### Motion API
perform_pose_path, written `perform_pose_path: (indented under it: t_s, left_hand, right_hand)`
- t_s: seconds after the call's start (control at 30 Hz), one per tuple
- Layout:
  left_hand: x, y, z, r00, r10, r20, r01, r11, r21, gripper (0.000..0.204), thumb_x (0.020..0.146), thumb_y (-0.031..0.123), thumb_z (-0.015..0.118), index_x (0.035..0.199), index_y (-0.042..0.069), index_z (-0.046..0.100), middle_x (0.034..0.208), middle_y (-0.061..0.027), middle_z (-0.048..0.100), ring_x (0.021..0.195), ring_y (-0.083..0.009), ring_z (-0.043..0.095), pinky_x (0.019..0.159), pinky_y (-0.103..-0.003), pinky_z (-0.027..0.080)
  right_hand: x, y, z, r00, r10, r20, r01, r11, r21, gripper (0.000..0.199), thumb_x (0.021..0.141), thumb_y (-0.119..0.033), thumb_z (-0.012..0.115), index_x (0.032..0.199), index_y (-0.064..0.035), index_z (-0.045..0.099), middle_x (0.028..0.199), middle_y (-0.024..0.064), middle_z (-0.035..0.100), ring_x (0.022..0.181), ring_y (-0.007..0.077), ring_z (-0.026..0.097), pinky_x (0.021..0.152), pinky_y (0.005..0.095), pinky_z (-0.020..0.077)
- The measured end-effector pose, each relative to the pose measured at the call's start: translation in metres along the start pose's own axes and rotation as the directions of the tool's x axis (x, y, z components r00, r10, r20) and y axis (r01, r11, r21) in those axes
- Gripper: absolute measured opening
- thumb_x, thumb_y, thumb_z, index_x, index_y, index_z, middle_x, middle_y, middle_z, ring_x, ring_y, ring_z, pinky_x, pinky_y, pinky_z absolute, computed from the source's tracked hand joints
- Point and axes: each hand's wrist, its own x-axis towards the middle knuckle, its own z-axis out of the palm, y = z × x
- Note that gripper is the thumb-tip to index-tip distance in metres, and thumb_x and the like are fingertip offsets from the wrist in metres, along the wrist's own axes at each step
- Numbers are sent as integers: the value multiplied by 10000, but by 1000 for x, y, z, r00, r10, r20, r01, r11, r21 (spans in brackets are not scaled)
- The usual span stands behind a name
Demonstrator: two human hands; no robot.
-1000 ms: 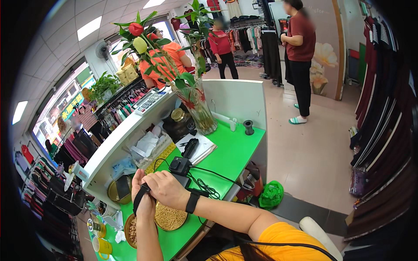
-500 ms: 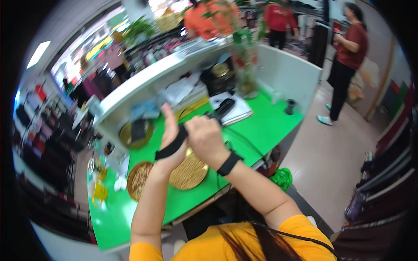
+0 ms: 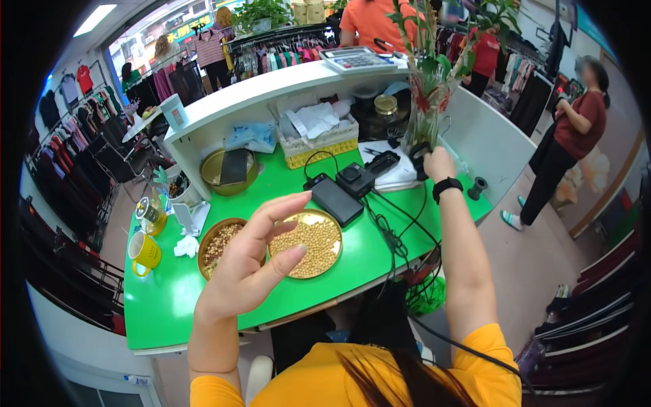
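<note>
— Up close: which things sit nearest the hands at this green counter [image 3: 169, 298]?

— Two round metal trays. The gold tray of pale beans [image 3: 306, 243] lies at the counter's front edge, and a second tray of darker mixed beans [image 3: 218, 245] sits just beside it, to its left.

— And the left hand [image 3: 252, 261]?

— It is raised above both trays, fingers loosely spread and curled, thumb extended, holding nothing.

— The right hand [image 3: 437, 163]?

— It is stretched out to the far side of the counter, at the foot of a glass vase of greenery [image 3: 426, 115], closed around something dark; what exactly it grips cannot be told. A black watch [image 3: 446, 186] bands that wrist.

— Around them?

— A black rectangular device [image 3: 337, 201] with trailing cables lies just behind the gold tray. A yellow mug [image 3: 144, 252] stands to the left, a wicker basket of papers [image 3: 319, 139] against the white partition, and a calculator [image 3: 356, 60] on top of it. A person in a dark red top [image 3: 576, 129] stands on the shop floor.
</note>
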Motion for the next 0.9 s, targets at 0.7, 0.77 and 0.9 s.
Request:
perform_pose_path:
  t_s: [0.7, 0.77, 0.9]
  left_hand:
    - [73, -96, 119, 970, 158, -185, -86, 934, 346, 347, 701, 211, 772, 819, 4, 520, 781, -113, 523, 772, -299, 505, 720, -377, 408]
    - [72, -92, 118, 980, 78, -181, -27, 962, 272, 332, 698, 208, 774, 790, 1, 531, 751, -109, 525, 751, -295, 504, 705, -376, 405]
    - [79, -87, 106, 954, 296, 37, -249, 721, 647, 294, 702, 199, 774, 702, -4, 562, 686, -93, 532, 695, -261, 507, 658, -362, 404]
  right_hand:
    - [-97, -121, 14, 953, -113, -280, 300, 469, 831, 210, 815, -61, 586, 1008, 1, 530, 1014, 155, 499, 695, 225, 570, 654, 321, 480]
    - [-100, -119, 10, 955, -126, -269, 296, 475, 829, 203, 818, -57, 580, 1005, 2, 529, 1022, 159, 496, 699, 230, 575, 659, 323, 482]
    - [-104, -113, 8, 942, -222, -253, 331, 488, 808, 193, 826, -50, 554, 1010, 3, 524, 1030, 158, 486, 709, 256, 580, 687, 332, 491]
